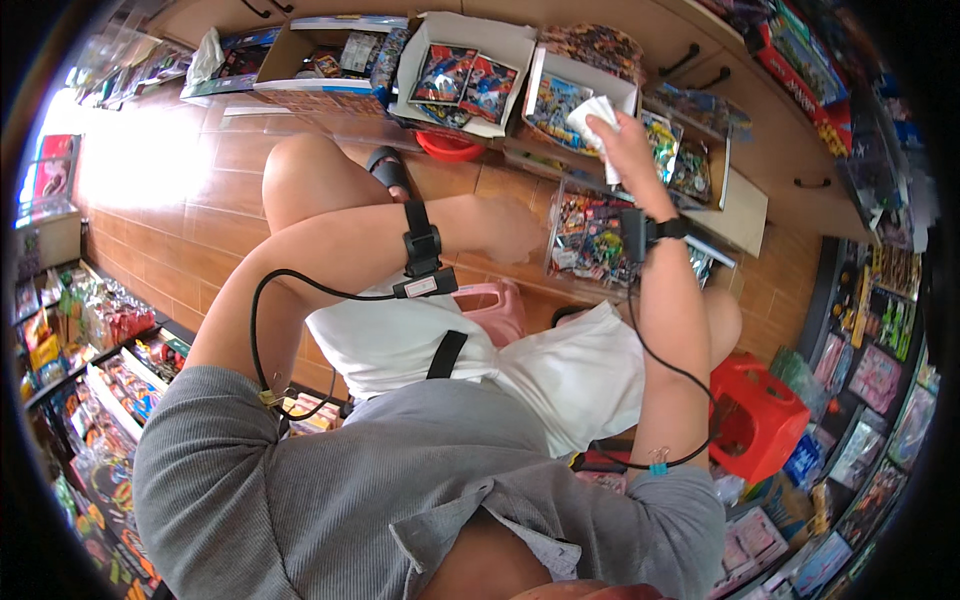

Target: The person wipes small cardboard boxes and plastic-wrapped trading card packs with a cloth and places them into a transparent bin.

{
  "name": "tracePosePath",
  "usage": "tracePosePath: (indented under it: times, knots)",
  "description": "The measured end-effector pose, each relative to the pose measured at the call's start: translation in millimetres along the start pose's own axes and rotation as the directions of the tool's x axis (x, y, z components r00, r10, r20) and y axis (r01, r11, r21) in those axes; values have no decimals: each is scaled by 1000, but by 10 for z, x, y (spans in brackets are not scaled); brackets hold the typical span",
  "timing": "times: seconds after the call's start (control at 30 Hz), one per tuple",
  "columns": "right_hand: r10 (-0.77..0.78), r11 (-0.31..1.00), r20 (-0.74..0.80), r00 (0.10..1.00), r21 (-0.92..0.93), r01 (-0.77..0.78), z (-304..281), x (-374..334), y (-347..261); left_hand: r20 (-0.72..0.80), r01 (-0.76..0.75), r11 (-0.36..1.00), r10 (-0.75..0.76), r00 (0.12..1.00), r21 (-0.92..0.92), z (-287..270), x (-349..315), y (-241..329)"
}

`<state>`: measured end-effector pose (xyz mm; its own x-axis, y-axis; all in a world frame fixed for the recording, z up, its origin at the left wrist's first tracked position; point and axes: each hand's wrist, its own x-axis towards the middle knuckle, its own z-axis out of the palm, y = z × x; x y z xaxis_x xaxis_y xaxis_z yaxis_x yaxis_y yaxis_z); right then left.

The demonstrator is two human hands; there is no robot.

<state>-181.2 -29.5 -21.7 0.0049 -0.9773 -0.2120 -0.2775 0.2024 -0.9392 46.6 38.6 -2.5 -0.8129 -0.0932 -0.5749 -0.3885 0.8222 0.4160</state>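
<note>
My right hand (628,152) is closed around a crumpled white cloth or tissue (592,116), held over the edge of an open box. Blue and yellow packets (555,104) lie in that box, beside the cloth. My left hand (512,228) hangs in front of my knees, smeared by motion, so its fingers cannot be made out. Just right of it, a clear plastic tray holds many small colourful pieces (598,232).
Further boxes line the cabinet (790,140), including a white one with red and blue packets (445,74). A red basin (448,148) sits beneath them. Near my legs are a pink plastic stool (490,312) and a red plastic stool (735,440). Packed shelves flank both sides.
</note>
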Motion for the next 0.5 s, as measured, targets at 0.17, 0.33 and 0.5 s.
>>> tracePosePath:
  times: [0.17,0.33,0.5]
  knots:
    - [161,980,351,923,-166,-107,-483,-376,-36,18,61,997,-60,998,-40,-130,-73,115]
    - [327,748,255,910,-658,-84,-663,-666,928,60,42,998,-39,997,-45,-129,-5,159]
    - [387,586,8,922,-774,-239,-808,-1042,2083,29,12,999,-10,1000,-42,-109,9,201]
